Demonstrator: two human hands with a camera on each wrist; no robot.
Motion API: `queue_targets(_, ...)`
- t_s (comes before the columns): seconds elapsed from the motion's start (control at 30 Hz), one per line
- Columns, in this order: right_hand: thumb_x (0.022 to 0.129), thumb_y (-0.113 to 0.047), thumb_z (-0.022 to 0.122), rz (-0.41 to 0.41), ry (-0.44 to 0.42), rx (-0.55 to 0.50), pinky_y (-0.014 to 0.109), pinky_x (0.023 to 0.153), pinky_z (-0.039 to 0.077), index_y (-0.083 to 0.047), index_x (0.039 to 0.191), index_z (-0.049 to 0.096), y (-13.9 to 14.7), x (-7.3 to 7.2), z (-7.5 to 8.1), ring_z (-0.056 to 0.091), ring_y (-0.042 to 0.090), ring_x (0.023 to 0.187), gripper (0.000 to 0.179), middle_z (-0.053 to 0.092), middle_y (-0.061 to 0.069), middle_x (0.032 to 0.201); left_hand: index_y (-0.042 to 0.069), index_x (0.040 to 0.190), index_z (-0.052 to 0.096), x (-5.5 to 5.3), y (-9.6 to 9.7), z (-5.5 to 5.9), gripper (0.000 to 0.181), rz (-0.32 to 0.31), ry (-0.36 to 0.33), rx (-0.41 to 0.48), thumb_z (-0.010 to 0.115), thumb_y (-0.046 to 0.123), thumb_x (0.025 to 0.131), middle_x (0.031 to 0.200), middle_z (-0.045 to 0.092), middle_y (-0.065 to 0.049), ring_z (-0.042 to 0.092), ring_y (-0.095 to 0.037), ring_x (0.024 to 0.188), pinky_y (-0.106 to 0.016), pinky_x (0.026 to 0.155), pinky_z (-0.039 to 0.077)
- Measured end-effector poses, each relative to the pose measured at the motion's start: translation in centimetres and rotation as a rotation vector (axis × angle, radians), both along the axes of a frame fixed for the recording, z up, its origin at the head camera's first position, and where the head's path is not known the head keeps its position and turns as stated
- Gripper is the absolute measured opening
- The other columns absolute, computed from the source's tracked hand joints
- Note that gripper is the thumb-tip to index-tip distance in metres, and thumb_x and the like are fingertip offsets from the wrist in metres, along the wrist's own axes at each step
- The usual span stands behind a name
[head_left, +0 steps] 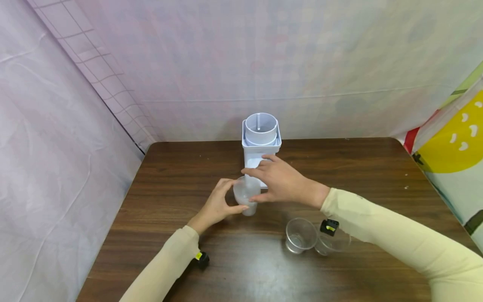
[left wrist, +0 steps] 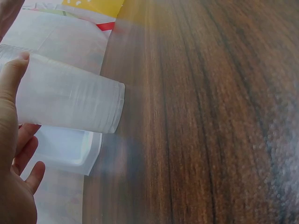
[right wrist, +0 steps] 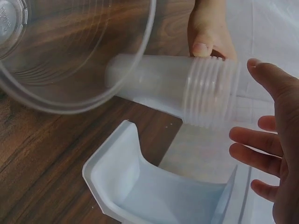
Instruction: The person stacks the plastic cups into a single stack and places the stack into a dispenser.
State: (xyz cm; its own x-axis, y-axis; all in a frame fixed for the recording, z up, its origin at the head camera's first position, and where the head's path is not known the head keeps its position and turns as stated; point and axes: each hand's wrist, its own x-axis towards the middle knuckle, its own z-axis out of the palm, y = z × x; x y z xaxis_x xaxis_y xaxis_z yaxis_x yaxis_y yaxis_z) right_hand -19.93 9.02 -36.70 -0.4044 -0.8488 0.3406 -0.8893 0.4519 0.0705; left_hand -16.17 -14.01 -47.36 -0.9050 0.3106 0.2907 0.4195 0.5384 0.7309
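Observation:
A nested stack of clear plastic cups (head_left: 247, 193) stands on end in front of a white plastic holder (head_left: 261, 149), with several rims bunched at its top. My left hand (head_left: 216, 205) holds the stack from the left, thumb on one side and fingers on the other. From the right, my right hand (head_left: 283, 181) reaches over the stack's rims, partly hiding the holder. In the right wrist view its thumb and fingers (right wrist: 257, 140) are spread beside the rims (right wrist: 210, 91), with nothing between them.
Two loose clear cups stand on the brown wooden table (head_left: 181, 172) below my right forearm; the nearer-to-middle cup (head_left: 301, 235) is in plain sight, the other cup (head_left: 336, 243) partly hidden. A round tube (head_left: 260, 126) tops the holder at the table's back edge, before a hanging cloth (head_left: 302, 63).

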Motion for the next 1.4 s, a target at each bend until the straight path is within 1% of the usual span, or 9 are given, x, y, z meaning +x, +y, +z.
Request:
queue_targets(0.3, 0.075, -0.059, 0.077, 0.000, -0.037, -0.032, 0.054, 0.108, 0.041, -0.012, 0.128, 0.061, 2.1, 0.8, 1.7, 0.070, 0.021, 0.100, 0.073, 0.075, 0.007, 0.110, 0.008, 0.133, 0.056, 0.0, 0.0, -0.1, 0.073, 0.004, 0.007, 0.002, 0.089, 0.029, 0.071, 0.126, 0.057, -0.010, 0.053, -0.025, 0.121, -0.048, 0.106, 0.046)
queue_targets(0.4, 0.075, -0.061, 0.076, -0.001, -0.037, -0.031, 0.055, 0.107, 0.042, -0.012, 0.129, 0.061, 3.2, 1.2, 1.9, 0.069, 0.020, 0.096, 0.074, 0.075, 0.005, 0.103, 0.008, 0.133, 0.057, 0.0, 0.0, -0.1, 0.074, 0.003, 0.010, 0.006, 0.090, 0.029, 0.070, 0.126, 0.057, -0.011, 0.053, -0.025, 0.121, -0.048, 0.107, 0.046)
queue_targets(0.47, 0.075, -0.062, 0.076, -0.008, -0.053, -0.023, 0.055, 0.108, 0.041, -0.012, 0.130, 0.061, 3.9, 1.6, 1.9, 0.069, 0.019, 0.096, 0.076, 0.075, 0.003, 0.102, 0.008, 0.132, 0.057, -0.1, 0.0, -0.1, 0.074, 0.004, 0.010, 0.007, 0.090, 0.030, 0.070, 0.126, 0.057, -0.011, 0.053, -0.025, 0.121, -0.048, 0.107, 0.046)
queue_targets(0.57, 0.075, -0.063, 0.075, -0.018, -0.090, -0.005, 0.055, 0.109, 0.040, -0.013, 0.132, 0.060, 5.1, 2.2, 1.5, 0.067, 0.016, 0.093, 0.077, 0.074, -0.002, 0.099, 0.008, 0.132, 0.057, -0.1, 0.0, -0.1, 0.075, 0.009, 0.003, 0.006, 0.090, 0.030, 0.069, 0.127, 0.057, -0.010, 0.053, -0.025, 0.121, -0.048, 0.107, 0.046)
queue_targets(0.7, 0.075, -0.068, 0.072, -0.010, -0.132, 0.013, 0.053, 0.109, 0.040, -0.015, 0.133, 0.060, 6.8, 2.9, 0.4, 0.065, 0.013, 0.097, 0.079, 0.074, -0.006, 0.104, 0.007, 0.133, 0.056, 0.0, 0.0, 0.0, 0.076, 0.012, -0.006, 0.000, 0.090, 0.030, 0.069, 0.127, 0.057, -0.011, 0.053, -0.025, 0.122, -0.048, 0.108, 0.046)
queue_targets(0.93, 0.067, -0.080, 0.066, 0.098, -0.149, 0.078, 0.053, 0.106, 0.041, -0.015, 0.133, 0.060, 9.1, 4.0, -1.0, 0.061, 0.012, 0.101, 0.093, 0.070, -0.010, 0.106, 0.007, 0.133, 0.056, 0.0, 0.0, 0.1, 0.076, 0.018, -0.009, -0.007, 0.090, 0.031, 0.069, 0.128, 0.056, -0.011, 0.054, -0.026, 0.122, -0.048, 0.108, 0.045)
queue_targets(1.1, 0.066, -0.087, 0.057, 0.133, -0.139, 0.133, 0.055, 0.105, 0.042, -0.018, 0.135, 0.058, 9.9, 4.8, -1.7, 0.061, 0.013, 0.103, 0.099, 0.069, -0.011, 0.110, 0.007, 0.134, 0.056, 0.0, 0.0, 0.1, 0.077, 0.023, -0.015, -0.008, 0.091, 0.030, 0.069, 0.128, 0.056, -0.011, 0.053, -0.026, 0.122, -0.048, 0.108, 0.045)
queue_targets(1.23, 0.067, -0.084, 0.061, 0.130, -0.142, 0.173, 0.056, 0.105, 0.041, -0.020, 0.136, 0.058, 10.0, 5.3, -2.2, 0.061, 0.013, 0.105, 0.094, 0.069, -0.011, 0.114, 0.008, 0.134, 0.056, -0.1, -0.1, 0.0, 0.077, 0.024, -0.016, -0.008, 0.091, 0.030, 0.069, 0.129, 0.056, -0.011, 0.053, -0.026, 0.122, -0.048, 0.109, 0.045)
queue_targets(1.4, 0.067, -0.071, 0.074, 0.110, -0.125, 0.207, 0.055, 0.107, 0.040, -0.021, 0.135, 0.058, 9.9, 5.6, -2.7, 0.063, 0.016, 0.106, 0.085, 0.070, -0.008, 0.116, 0.008, 0.134, 0.056, 0.0, 0.0, 0.0, 0.077, 0.025, -0.020, -0.016, 0.090, 0.030, 0.069, 0.129, 0.055, -0.011, 0.054, -0.026, 0.122, -0.048, 0.109, 0.045)
